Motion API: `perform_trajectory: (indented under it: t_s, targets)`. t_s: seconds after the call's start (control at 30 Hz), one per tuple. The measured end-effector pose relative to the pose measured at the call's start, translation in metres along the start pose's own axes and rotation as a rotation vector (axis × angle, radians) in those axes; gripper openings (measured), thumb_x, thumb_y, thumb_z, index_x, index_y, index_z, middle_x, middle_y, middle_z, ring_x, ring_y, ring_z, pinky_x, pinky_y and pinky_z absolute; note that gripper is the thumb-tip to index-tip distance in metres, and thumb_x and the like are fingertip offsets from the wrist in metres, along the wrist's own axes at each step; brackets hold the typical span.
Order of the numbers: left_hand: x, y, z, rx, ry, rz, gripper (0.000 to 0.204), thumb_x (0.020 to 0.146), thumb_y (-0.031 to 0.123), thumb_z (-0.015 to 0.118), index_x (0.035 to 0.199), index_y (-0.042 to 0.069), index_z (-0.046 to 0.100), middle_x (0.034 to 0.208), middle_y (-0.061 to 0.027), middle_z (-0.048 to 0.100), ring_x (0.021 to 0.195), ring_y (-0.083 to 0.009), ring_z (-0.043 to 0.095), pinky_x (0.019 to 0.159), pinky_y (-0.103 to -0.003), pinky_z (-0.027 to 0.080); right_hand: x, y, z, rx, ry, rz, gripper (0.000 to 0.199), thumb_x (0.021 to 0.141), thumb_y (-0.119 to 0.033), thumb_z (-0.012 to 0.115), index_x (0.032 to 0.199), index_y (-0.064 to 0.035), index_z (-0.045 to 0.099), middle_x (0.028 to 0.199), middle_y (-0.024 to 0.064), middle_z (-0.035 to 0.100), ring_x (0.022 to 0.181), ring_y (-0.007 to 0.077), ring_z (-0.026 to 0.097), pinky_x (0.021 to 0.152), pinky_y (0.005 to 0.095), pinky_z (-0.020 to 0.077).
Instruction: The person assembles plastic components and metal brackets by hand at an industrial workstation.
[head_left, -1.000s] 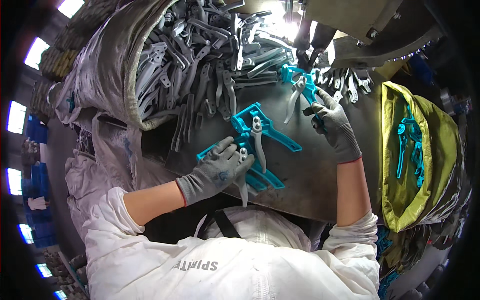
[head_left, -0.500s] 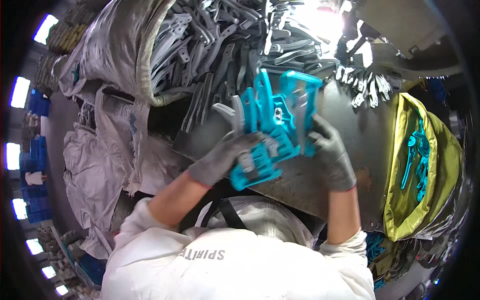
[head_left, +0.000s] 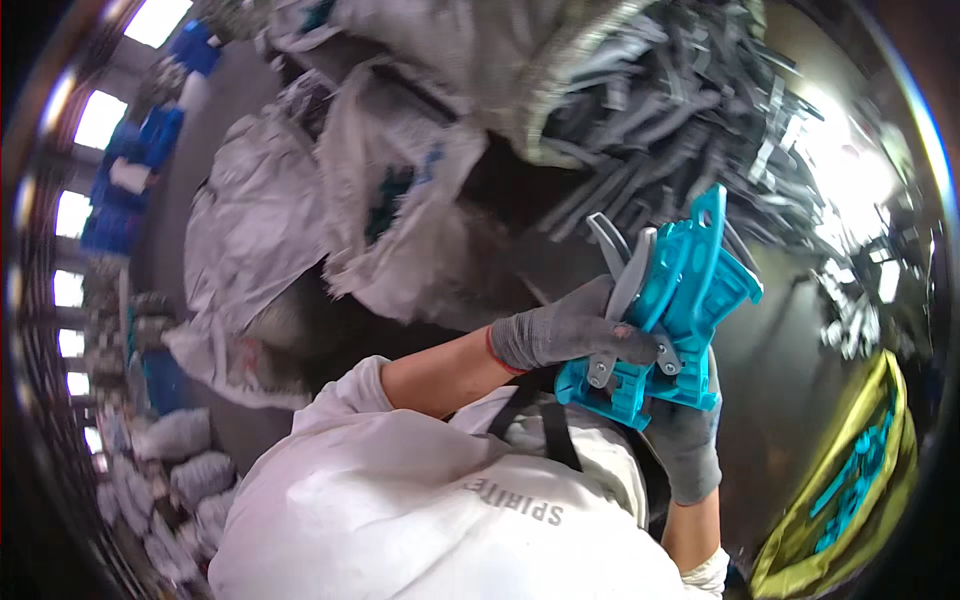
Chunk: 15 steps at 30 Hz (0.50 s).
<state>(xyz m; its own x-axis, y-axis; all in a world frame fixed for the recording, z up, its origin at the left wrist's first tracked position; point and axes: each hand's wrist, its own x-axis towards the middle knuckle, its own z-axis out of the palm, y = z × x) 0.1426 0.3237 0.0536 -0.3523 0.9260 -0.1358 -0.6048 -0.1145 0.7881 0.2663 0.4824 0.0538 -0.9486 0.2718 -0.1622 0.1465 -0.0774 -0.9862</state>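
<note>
My left hand [head_left: 575, 330], in a grey glove, is closed round a bundle of turquoise plastic parts [head_left: 690, 265] with grey metal levers [head_left: 632, 275] riveted to them. Its thumb presses across the bundle near the rivets. From below and to the right, my right hand [head_left: 688, 440], gloved the same way, grips the lower end; most of its fingers are hidden behind the plastic. The bundle is held tilted above the dark metal table [head_left: 740, 400], its long ends pointing up and away from me.
A big heap of grey metal levers [head_left: 690, 110] spills from a large woven sack [head_left: 450, 40] at the far side. At the right edge a yellow bag [head_left: 770, 570] holds turquoise pieces [head_left: 855, 480]. Torn whitish sacks [head_left: 260, 210] lie on the left. Small bright metal pieces [head_left: 850, 320] lie at the right.
My view has swung left, so the scene sits further right. My hands have come closer together, and the turquoise parts, spread apart before, are now gathered into one tight bundle.
</note>
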Motion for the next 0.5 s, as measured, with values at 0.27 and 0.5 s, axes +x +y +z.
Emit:
perform_trajectory:
  t_s: [0.27,0.5]
  targets:
    - [-0.149,0.069,-0.11,0.324,0.92,0.494,0.037,0.084,0.012,0.057,0.12,0.004,0.051,0.114,-0.0112,0.058,0.095,-0.0189,0.058,0.077,-0.034,0.051,0.01,-0.018,0.004,-0.323,-0.179,-0.124,0.069,0.068,0.009,0.061,0.133,-0.0023,0.041,0.116,0.0132,0.053,0.097,0.0221,0.057,0.083,0.0292,0.0477]
    - [-0.184,0.062,-0.334,1.133,1.21,0.006,0.034,0.075,0.019,0.069,0.104,0.004,0.061,0.091,-0.0025,0.062,0.08,-0.0155,0.058,0.068,-0.031,0.048,-0.028,0.009,-0.102,-0.354,0.245,-0.029,0.059,0.082,0.001,0.052,0.139,-0.0037,0.036,0.114,0.007,0.053,0.09,0.0132,0.053,0.081,0.0243,0.0441]
